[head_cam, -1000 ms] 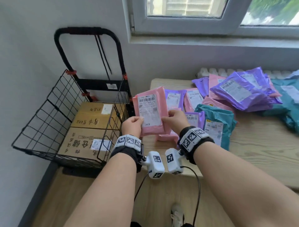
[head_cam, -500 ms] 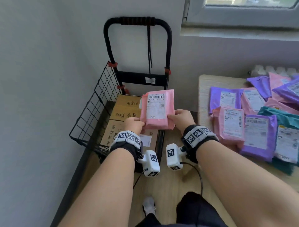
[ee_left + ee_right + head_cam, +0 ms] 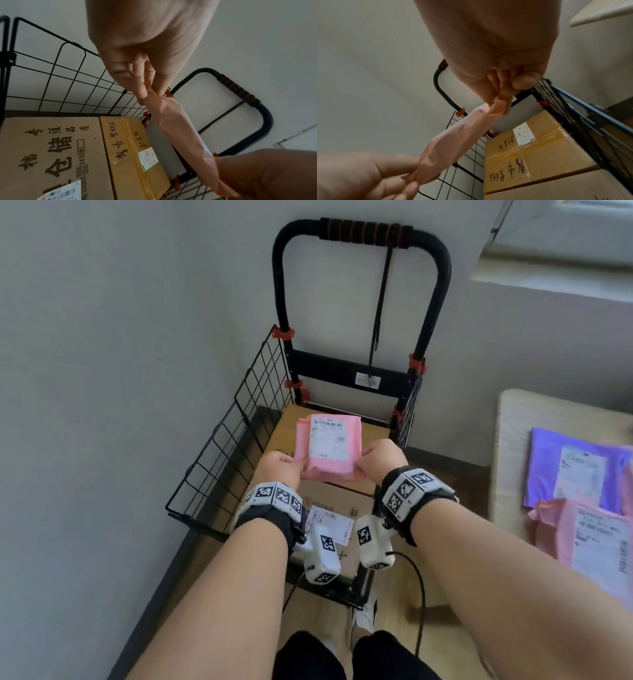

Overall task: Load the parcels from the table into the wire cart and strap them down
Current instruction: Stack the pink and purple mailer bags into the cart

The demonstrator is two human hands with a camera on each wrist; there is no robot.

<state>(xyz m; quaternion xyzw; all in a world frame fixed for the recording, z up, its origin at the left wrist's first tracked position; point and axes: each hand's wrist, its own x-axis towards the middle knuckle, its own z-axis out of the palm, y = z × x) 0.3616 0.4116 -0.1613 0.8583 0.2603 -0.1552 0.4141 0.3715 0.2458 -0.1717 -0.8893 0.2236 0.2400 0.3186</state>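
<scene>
Against pale walls, you pinched the pink mailer point(image 3: 328, 447) by its near corners, left hand point(image 3: 279, 469) and right hand point(image 3: 381, 457), keeping it flat above the cardboard boxes point(image 3: 284, 436) mid-frame in the wire cart point(image 3: 219, 446).

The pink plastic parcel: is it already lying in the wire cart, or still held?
Still held. The pink plastic parcel hangs above the cardboard boxes, pinched at its corners by the left hand and right hand.

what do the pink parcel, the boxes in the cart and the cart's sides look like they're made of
Pink parcel: seemingly a thin plastic mailer bag with a slight sheen; it creases and bunches where the left hand and right hand pinch it.
Boxes: matte brown cardboard, one sealed with glossy clear tape.
Cart's sides: thin wire grid, probably black-coated metal.
</scene>
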